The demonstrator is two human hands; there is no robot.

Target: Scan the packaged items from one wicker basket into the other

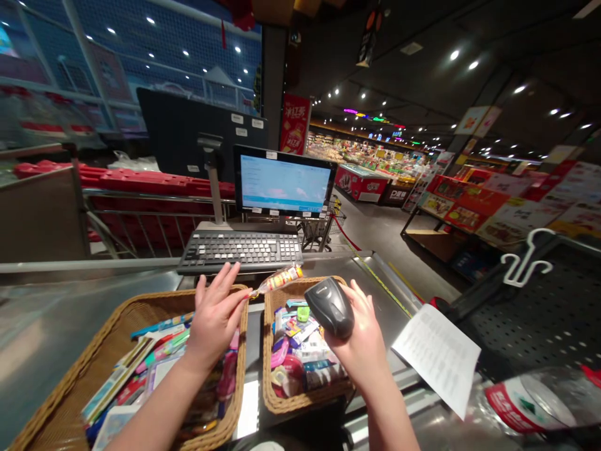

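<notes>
Between thumb and finger, my left hand [213, 316] pinches the end of a small clear packet [280, 279] with orange and yellow print, its other fingers spread. The packet points right, above the gap between two wicker baskets. My right hand [364, 329] grips a black handheld barcode scanner [330, 307], its head over the smaller basket [267, 376]. Inside that basket lie many small packaged items, among them a bright green one [303, 314]. Under my left arm the larger basket [107, 332] holds long slim packages and other small goods, partly hidden by the arm.
Behind the baskets stand a black keyboard [241, 249] and a lit monitor [284, 185]. To the right are a printed paper sheet [439, 354], a large plastic bottle [530, 401] with a red label, and a black perforated panel [530, 319] with a white hook [528, 260].
</notes>
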